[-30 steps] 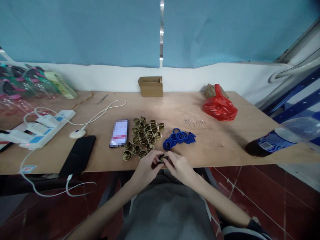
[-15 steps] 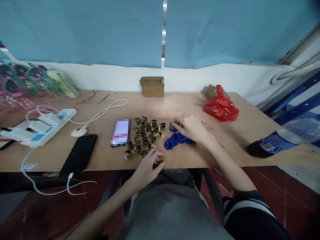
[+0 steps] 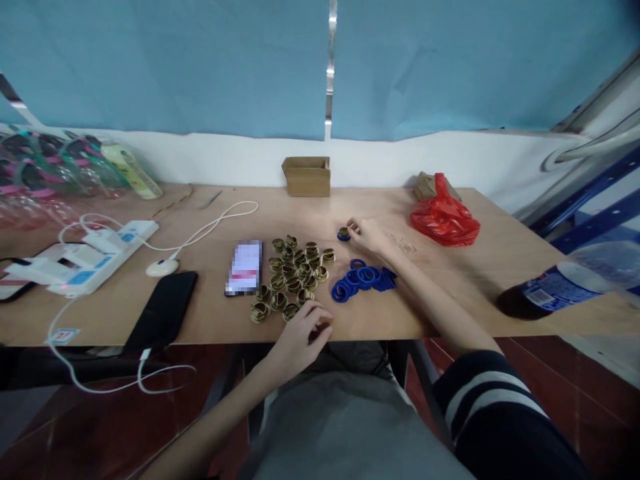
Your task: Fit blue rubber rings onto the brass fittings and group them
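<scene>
Our right hand [image 3: 367, 235] has moved from the blue rings [image 3: 363, 280] to pinch a ringed brass piece [image 3: 343, 234] farther back on the worktop [image 3: 480, 280]. Left hand [image 3: 300, 333] stays curled at the front edge, contents hidden; one assy looks done.

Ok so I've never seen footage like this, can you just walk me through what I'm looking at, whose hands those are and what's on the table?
There is no machine here. A person wears a camera on the head, so the one view looks forward and down over their own lap and arms.

The right hand reaches out across the wooden table, its fingers at a small brass piece with a blue ring. Whether it grips that piece I cannot tell. The left hand rests curled at the near table edge; what it holds, if anything, is hidden.

Between the hands lie a pile of brass fittings and a heap of blue rings. Left of them are a lit phone, a dark phone and a white power strip with cables. Further back stand a small cardboard box and a red plastic bag; a soda bottle lies at the right.
</scene>
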Available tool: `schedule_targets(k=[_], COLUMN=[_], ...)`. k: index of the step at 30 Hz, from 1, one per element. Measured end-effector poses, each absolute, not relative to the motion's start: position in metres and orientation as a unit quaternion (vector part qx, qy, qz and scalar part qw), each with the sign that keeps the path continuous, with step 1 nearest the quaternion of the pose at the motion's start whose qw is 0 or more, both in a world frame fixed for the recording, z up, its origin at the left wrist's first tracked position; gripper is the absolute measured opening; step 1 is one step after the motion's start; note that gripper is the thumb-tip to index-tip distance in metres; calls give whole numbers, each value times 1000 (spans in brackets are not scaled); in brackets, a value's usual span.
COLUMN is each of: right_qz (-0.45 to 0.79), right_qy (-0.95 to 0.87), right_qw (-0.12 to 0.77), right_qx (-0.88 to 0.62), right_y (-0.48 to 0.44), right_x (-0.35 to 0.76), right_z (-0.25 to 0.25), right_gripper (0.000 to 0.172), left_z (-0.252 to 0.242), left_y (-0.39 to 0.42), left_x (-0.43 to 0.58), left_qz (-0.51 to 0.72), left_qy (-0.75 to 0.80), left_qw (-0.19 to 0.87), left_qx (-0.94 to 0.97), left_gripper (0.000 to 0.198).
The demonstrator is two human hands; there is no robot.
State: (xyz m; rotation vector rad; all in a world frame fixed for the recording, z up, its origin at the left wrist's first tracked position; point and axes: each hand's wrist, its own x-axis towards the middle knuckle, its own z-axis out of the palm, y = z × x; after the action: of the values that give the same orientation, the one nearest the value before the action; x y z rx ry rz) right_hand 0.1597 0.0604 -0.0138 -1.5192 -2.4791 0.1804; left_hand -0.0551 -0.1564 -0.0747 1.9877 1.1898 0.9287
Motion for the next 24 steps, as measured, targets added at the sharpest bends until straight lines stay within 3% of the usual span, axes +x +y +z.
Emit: schedule_targets(k=[8, 13, 16, 21, 24], right_qz=[83, 45, 32, 105, 186], right_qy=[-906, -909, -908, -904, -897], right_qw=[64, 65, 127, 280, 285], right_qx=[-411, -409, -398, -306, -281], right_y=[45, 31, 6, -56, -92], right_x=[127, 124, 135, 155, 159], right_z=[-23, 0, 22, 32, 14], right_gripper=[18, 18, 17, 18, 19], left_z=[-74, -77, -81, -86, -88], left_y=[-157, -156, -156, -157, -158], left_x=[-56, -55, -52, -49, -50], left_qz=[342, 345, 366, 455, 458], left_qy=[451, 460, 477, 432, 395], left_qw=[312, 324, 360, 455, 503], left_qx=[763, 752, 713, 632, 617], left_gripper=[14, 12, 17, 64, 58])
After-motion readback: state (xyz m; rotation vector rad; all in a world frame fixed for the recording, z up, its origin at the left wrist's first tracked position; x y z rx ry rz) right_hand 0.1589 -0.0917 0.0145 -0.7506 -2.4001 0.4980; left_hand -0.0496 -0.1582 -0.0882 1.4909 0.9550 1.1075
